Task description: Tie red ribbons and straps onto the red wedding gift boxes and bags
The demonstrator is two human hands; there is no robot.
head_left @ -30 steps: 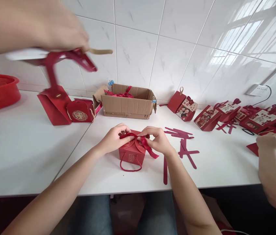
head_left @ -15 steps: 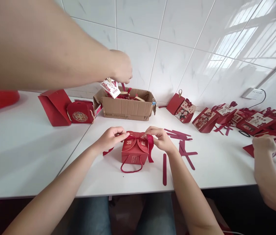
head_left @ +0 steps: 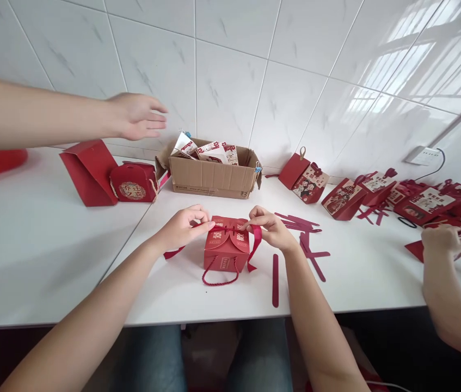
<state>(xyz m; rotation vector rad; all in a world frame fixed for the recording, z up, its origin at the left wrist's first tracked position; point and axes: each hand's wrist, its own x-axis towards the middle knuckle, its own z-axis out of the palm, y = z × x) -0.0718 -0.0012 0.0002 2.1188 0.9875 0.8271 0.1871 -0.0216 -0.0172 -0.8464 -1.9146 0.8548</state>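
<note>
A small red gift box with gold lettering stands on the white table in front of me. A twisted red cord handle hangs down its near side. Across its top runs a red ribbon, threaded through the closed flaps. My left hand pinches the ribbon at the box's left edge, and a loose end trails out beneath that hand. On the other side my right hand pinches the ribbon too, its tail drooping past the box's right side.
Behind the box stands a cardboard carton holding printed cards. Another person's open hand reaches in from the left. Red boxes stand at left; more line the right. Dark red strips lie near my right hand. A co-worker's hands work far right.
The other person's hand has drawn back left from the carton, where white printed cards now lie on top. My hands still grip the ribbon, slightly farther apart.
</note>
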